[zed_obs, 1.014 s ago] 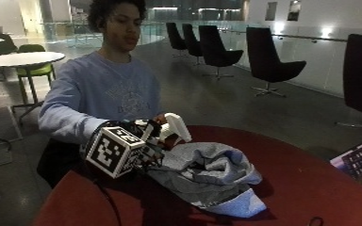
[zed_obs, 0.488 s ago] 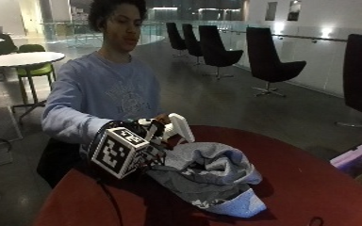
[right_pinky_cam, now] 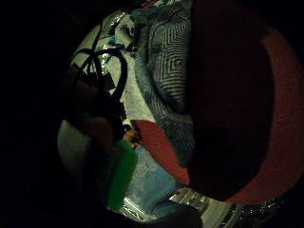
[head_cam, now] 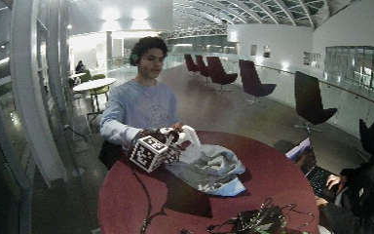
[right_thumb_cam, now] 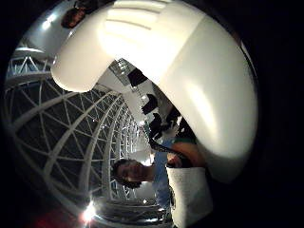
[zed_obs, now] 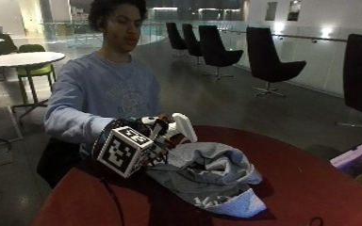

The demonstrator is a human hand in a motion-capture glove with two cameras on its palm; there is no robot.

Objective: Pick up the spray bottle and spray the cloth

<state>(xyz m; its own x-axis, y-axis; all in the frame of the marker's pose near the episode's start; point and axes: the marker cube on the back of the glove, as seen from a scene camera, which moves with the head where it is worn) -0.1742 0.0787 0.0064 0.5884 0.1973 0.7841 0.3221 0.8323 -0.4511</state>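
My right hand (zed_obs: 144, 133) has its fingers curled round the spray bottle (zed_obs: 182, 126), holding it up just above the table (zed_obs: 306, 179). The nozzle sits right over the near edge of the crumpled cloth (zed_obs: 213, 176).

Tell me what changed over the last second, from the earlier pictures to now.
Little changed. The gloved right hand still holds the spray bottle above the cloth; its white head has tipped slightly further towards the cloth. The cloth stays crumpled on the red table.

White spray bottle (zed_obs: 182, 126), green liquid seen; grey-blue cloth (zed_obs: 209, 174), striped diamond pattern, on dark red table (zed_obs: 306, 179).
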